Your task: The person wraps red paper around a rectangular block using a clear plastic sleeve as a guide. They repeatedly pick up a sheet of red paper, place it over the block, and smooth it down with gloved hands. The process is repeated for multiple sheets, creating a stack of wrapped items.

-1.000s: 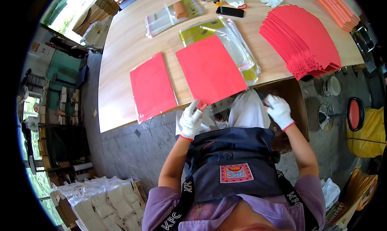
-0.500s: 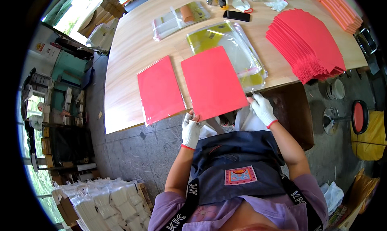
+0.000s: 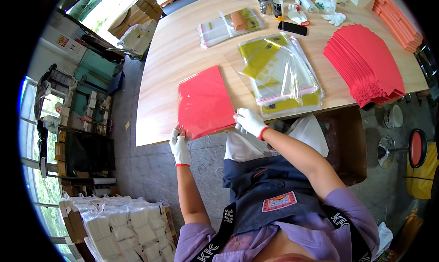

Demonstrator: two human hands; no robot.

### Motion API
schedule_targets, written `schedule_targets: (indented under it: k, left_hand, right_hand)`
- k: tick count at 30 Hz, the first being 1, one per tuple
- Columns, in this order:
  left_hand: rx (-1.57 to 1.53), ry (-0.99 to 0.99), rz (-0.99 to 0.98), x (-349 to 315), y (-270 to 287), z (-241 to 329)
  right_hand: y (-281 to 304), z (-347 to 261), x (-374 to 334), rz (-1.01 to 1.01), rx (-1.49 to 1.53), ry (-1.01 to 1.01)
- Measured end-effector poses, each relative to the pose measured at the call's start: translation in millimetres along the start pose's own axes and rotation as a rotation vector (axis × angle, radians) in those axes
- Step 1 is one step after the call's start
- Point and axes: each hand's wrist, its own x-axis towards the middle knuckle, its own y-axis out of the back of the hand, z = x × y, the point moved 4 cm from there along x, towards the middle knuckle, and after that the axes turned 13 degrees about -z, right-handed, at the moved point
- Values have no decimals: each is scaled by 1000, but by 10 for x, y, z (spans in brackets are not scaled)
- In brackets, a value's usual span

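A red sheet in a clear plastic sleeve [image 3: 206,97] lies at the near left edge of the table. My left hand [image 3: 179,147], in a white glove with bare fingertips, pinches its near left corner. At its near right corner my right hand [image 3: 249,123], gloved alike, has its fingers closed on the edge. To the right lies a pile of clear plastic bags [image 3: 279,90] with yellow-green printed panels. The topmost bag sits askew on the pile. Whether more than one sleeved sheet lies under my hands is hard to see.
Fanned red sheets [image 3: 366,65] lie at the right. Farther back are a bundle of clear bags [image 3: 231,29], a black phone [image 3: 292,28], a bottle [image 3: 278,7] and a white glove [image 3: 334,18]. A brown box [image 3: 343,143] stands under the near edge, and a stool [image 3: 417,148] at right.
The red sheet between my hands has moved left onto the one lying there, uncovering the bag pile. Both hands moved left with it. The view has shifted, too.
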Motion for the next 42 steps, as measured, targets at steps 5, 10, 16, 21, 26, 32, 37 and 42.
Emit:
schedule_targets:
  k: [5, 10, 16, 21, 26, 32, 37, 42]
  left_hand:
    - [170, 246, 24, 70, 260, -270]
    - [534, 236, -55, 70, 364, -321]
    - [983, -177, 108, 161, 101, -48]
    - [1050, -462, -145, 259, -1272, 300]
    - [1172, -638, -455, 483, -2160, 84]
    - [1431, -718, -588, 744, -2637, -128]
    - [1531, -483, -817, 820, -2993, -16]
    - [1622, -312, -718, 715, -3201, -41]
  right_hand:
    - [-32, -121, -121, -57, -196, -81]
    - [511, -94, -1215, -184, 220, -24]
    - [2241, 21, -2944, 1004, 452, 180]
    - [3478, 411, -3911, 1379, 327, 199]
    - [4095, 739, -3960, 1237, 718, 259]
    - [4429, 833, -3954, 1237, 659, 259]
    - [4503, 463, -3847, 1176, 542, 295]
    - [4268, -100, -3634, 1211, 540, 411]
